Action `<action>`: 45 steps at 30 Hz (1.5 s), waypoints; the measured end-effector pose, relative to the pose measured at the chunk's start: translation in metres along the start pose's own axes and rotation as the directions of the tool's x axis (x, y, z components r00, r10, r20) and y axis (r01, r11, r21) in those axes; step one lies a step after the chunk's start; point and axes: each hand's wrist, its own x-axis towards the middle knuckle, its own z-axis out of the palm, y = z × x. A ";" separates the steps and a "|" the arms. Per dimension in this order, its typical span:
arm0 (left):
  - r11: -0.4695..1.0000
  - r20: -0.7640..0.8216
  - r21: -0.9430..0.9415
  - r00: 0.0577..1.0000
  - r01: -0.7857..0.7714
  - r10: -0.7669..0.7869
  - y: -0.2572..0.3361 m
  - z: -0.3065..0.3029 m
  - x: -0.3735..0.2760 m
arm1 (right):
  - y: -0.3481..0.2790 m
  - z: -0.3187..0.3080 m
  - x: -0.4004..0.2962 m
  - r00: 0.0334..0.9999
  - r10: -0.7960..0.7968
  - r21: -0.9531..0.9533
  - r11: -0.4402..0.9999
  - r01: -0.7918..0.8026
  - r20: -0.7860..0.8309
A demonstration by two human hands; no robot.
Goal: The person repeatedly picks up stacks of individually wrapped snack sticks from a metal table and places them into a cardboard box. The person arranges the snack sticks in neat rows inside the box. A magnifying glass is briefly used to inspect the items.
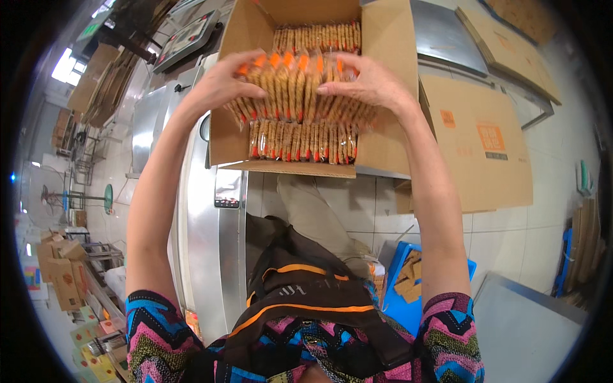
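Observation:
My left hand [227, 81] and my right hand [366, 86] press on the two sides of a row of upright, clear-wrapped flat biscuit packets [292, 91] with orange and red marks. The row is held over an open cardboard box [287, 9] and fans out at its lower ends. Inside the box, similar packets [304, 141] stand in a row on the side nearest me. Another row of packets [316, 36] stands on the far side. My hands and the held row hide the middle of the box.
A weighing scale [187, 40] stands beyond the box at the left. A phone [227, 186] lies on the metal counter [203, 230]. Flat printed cardboard [479, 143] is at the right. A blue crate [402, 306] with flat brown pieces is low at the right, near a metal surface [522, 321].

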 end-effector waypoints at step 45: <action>0.990 0.095 0.014 0.986 -0.140 0.138 -0.068 0.028 0.011 | -0.018 0.002 0.046 0.935 -0.161 -0.189 0.955 0.229 0.317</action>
